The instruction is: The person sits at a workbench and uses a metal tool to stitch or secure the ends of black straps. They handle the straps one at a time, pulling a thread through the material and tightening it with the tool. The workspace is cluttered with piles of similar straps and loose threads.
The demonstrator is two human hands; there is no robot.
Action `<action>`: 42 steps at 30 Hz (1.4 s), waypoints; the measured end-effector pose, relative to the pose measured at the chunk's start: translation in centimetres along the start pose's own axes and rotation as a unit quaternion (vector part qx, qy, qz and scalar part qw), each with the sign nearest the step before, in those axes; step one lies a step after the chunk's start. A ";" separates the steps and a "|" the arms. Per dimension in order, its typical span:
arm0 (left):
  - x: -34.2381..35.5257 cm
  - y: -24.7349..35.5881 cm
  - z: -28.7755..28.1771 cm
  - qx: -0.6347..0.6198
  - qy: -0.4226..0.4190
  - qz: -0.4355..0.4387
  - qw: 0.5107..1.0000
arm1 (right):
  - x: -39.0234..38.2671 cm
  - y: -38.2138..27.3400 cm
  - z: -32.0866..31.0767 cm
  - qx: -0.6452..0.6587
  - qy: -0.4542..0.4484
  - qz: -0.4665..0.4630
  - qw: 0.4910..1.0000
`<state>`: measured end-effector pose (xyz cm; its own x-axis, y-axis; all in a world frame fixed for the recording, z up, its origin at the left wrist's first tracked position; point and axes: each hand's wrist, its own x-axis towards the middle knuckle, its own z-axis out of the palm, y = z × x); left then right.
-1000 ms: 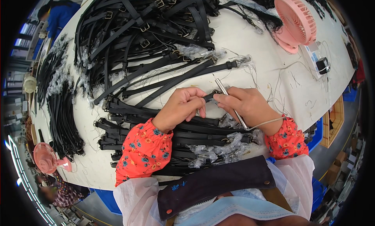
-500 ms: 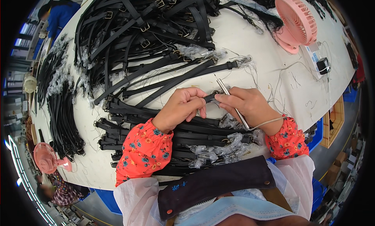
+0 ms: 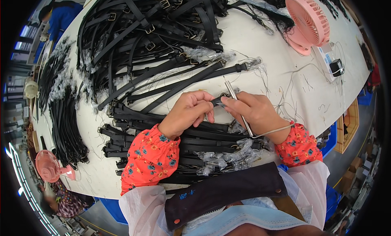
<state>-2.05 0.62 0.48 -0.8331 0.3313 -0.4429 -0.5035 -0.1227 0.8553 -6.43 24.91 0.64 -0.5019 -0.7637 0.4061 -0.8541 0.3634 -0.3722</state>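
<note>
Over the middle of the table, my left hand (image 3: 186, 112) is closed, its thumb and fingers pinching the end of a narrow black belt (image 3: 219, 99). My right hand (image 3: 255, 112) is wrapped round a slim silver pen-shaped tool (image 3: 231, 89) with a thin tip and a grey cord. The tool slants across the belt end, its tip pointing up and away from me. The right thumb and fingers also meet the belt end, close to the left fingertips. Much of the belt is hidden by my hands. More black belts (image 3: 203, 144) with buckles lie under my wrists.
A large heap of black buckled belts (image 3: 134, 36) covers the far left. Clear plastic wrap (image 3: 228, 158) covers some belt ends. At the far right stand a pink fan (image 3: 308, 22) and a white box (image 3: 324, 60) with a black plug. Another pink fan (image 3: 47, 166) sits left.
My right hand and the tool have shifted slightly left against the belt end. My left hand keeps its pinch almost unmoved.
</note>
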 end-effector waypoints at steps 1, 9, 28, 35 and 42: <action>0.0 0.1 0.0 0.001 0.000 0.001 1.000 | 0.1 -0.1 0.0 0.018 0.012 0.012 1.000; 0.0 0.2 0.0 0.004 -0.002 -0.001 1.000 | 0.7 0.3 -0.9 0.103 0.096 0.108 0.984; -0.1 0.1 0.3 0.040 -0.008 0.015 0.999 | 1.1 0.6 1.9 0.125 0.074 -0.035 0.989; -0.1 0.3 0.3 0.054 -0.028 0.017 0.998 | 1.5 0.2 1.9 0.102 0.044 -0.051 0.992; -0.2 0.5 0.4 0.042 -0.028 0.013 0.999 | 1.4 0.0 1.2 0.193 0.032 -0.022 0.980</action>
<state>-2.07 0.84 1.04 -0.8304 0.3820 -0.4056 -0.4581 -0.0538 0.8873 -7.01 23.18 0.23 -0.4844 -0.7348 0.4748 -0.7651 0.0927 -0.6371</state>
